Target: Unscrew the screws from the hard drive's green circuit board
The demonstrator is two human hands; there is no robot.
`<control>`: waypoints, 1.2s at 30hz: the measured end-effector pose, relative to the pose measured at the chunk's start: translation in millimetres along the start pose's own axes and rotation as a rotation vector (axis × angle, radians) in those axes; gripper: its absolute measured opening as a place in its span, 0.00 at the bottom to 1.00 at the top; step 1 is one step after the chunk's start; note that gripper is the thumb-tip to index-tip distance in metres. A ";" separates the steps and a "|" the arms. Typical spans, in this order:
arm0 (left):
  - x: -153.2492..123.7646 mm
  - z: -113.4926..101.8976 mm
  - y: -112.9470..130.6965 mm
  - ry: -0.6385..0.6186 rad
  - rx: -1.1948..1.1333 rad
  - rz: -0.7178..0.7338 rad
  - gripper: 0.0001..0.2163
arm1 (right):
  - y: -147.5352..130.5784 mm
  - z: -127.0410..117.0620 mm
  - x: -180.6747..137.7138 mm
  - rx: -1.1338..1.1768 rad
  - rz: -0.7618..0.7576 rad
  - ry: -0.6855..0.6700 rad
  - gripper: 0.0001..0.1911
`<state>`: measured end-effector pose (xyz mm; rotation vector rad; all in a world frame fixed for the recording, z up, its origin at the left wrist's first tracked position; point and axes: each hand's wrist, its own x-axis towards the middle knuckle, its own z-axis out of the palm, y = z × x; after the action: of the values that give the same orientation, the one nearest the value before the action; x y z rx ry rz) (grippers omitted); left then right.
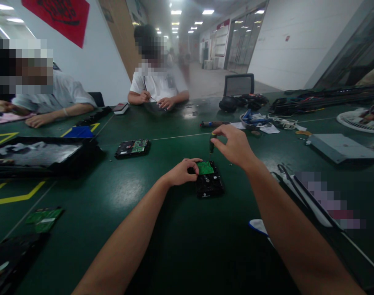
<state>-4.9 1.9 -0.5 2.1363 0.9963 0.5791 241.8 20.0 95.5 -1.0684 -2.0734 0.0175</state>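
A black hard drive [209, 186] with a green circuit board [206, 167] lies flat on the dark green table in front of me. My left hand [184, 172] grips the drive's left side, fingers curled at its far left corner and the thumb near the board. Above the far edge, my right hand [233, 145] pinches the top of a small screwdriver [211, 146], which stands upright. Its thin shaft points down at the far end of the board; whether the tip sits in a screw is too small to tell.
Another hard drive [132, 148] lies farther left, near a black tray [46, 155]. A loose green board [46, 218] is at lower left. To the right are a metal box [343, 147] and a bowl with blue cloth [255, 119]. Two people sit across the table.
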 end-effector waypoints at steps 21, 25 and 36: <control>0.8 1.2 -4.8 -0.006 -0.011 -0.007 0.06 | -2.1 0.7 0.3 0.017 0.027 0.008 0.04; 1.1 1.3 -4.3 0.000 -0.014 -0.009 0.07 | -1.3 1.1 -0.1 0.002 -0.014 0.002 0.04; 1.4 2.6 -7.4 0.007 -0.010 0.005 0.06 | -4.2 -0.5 0.6 0.002 -0.002 0.009 0.04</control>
<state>-5.9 5.4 -7.6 2.1306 0.9901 0.5934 239.1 17.6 97.7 -1.0632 -2.0658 0.0142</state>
